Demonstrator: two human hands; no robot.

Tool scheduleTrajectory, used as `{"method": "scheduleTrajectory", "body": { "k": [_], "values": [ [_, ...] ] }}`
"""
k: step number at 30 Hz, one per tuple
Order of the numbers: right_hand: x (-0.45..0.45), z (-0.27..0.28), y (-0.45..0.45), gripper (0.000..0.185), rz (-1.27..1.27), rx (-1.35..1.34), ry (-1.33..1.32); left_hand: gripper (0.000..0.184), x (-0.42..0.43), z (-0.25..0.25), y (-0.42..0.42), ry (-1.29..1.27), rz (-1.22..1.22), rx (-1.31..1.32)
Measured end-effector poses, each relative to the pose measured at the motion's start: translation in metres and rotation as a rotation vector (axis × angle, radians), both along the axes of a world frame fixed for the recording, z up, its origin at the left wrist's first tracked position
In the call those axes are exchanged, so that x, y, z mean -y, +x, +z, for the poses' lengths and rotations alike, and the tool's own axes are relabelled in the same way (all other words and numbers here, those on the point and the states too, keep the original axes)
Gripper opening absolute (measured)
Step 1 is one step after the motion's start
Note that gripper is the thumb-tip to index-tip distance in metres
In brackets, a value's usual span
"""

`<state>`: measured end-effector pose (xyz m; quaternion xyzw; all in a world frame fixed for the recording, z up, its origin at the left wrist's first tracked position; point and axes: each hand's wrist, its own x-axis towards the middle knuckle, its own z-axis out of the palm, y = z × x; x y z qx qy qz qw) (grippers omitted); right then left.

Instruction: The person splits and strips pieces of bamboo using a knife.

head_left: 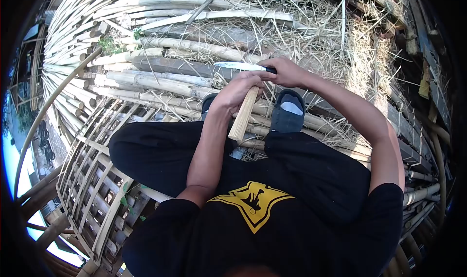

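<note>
My left hand [242, 88] is closed round a pale bamboo piece [244, 114], whose near end slants down toward my lap. Its far end is hidden by my fingers. Just beyond, my right hand [284, 71] grips the dark handle of a knife [238, 66]. The bright blade points left, above and past my left fingers. Both hands are close together, over my feet; whether the blade touches the bamboo I cannot tell.
Long bamboo poles [194, 46] lie side by side under and ahead of my feet. Straw-like shavings [311, 38] cover the ground at upper right. A woven bamboo lattice [97, 194] stands at my left. My dark shoe [288, 114] rests below the hands.
</note>
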<state>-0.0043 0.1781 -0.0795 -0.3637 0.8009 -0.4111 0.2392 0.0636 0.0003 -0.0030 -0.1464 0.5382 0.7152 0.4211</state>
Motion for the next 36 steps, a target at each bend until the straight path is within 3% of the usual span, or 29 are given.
{"method": "scheduleTrajectory", "body": {
  "k": [1,3,5,6,7,10,13,15,17,20,23,25,27,28,33,35,36],
  "values": [
    [0.003,0.006,0.0,0.044,-0.004,0.2,0.131,0.041,0.002,0.001,0.0,-0.013,0.007,-0.071],
    [0.005,0.013,0.002,0.035,-0.04,0.21,0.15,0.042,0.006,0.007,-0.001,-0.028,0.009,-0.148],
    [0.006,0.008,0.005,0.037,-0.156,0.043,0.053,0.041,0.011,0.02,0.003,-0.383,0.245,-0.39],
    [0.009,0.006,0.005,0.037,-0.204,0.068,0.015,0.05,0.011,0.037,0.003,-0.437,0.381,-0.5],
    [0.01,0.003,0.004,0.037,-0.207,0.072,0.014,0.068,0.017,0.035,0.004,-0.423,0.474,-0.746],
    [0.019,-0.004,-0.001,0.039,-0.346,0.151,-0.04,0.073,-0.002,0.064,0.009,-0.218,0.641,-1.187],
    [0.021,0.009,-0.004,0.043,-0.313,0.128,0.056,0.052,-0.016,0.068,0.018,0.0,0.703,-1.308],
    [0.017,0.008,-0.004,0.041,-0.261,0.109,0.062,0.05,-0.008,0.054,0.019,-0.112,0.682,-1.165],
    [0.01,0.015,0.002,0.038,-0.361,0.122,-0.013,0.045,-0.009,0.047,0.013,-0.114,0.786,-1.211],
    [-0.007,0.034,0.003,0.032,-0.439,0.316,0.14,0.048,-0.003,0.049,0.003,-0.072,1.165,-0.979],
    [-0.019,0.07,0.012,0.035,-0.495,0.465,0.096,0.052,0.01,0.047,-0.003,-0.115,1.132,-0.969],
    [-0.021,0.087,0.021,0.038,-0.443,0.372,0.151,0.059,0.003,0.05,-0.011,-0.124,1.162,-0.972],
    [-0.024,0.084,0.033,0.036,-0.427,0.083,0.119,0.063,-0.005,0.052,-0.016,0.012,1.245,-1.01],
    [-0.02,0.091,0.041,0.033,-0.444,0.098,0.076,0.064,-0.008,0.057,-0.017,-0.045,1.213,-0.955],
    [0.009,0.036,0.066,0.028,-0.582,0.025,-0.11,0.061,-0.018,0.067,-0.038,-0.07,1.301,-0.909],
    [0.019,0.003,0.068,0.029,-0.607,0.122,-0.057,0.06,-0.021,0.066,-0.041,-0.081,1.272,-0.95],
    [0.026,-0.004,0.067,0.032,-0.612,0.136,0.144,0.06,-0.021,0.062,-0.04,-0.131,1.259,-1.009]
  ]
}}
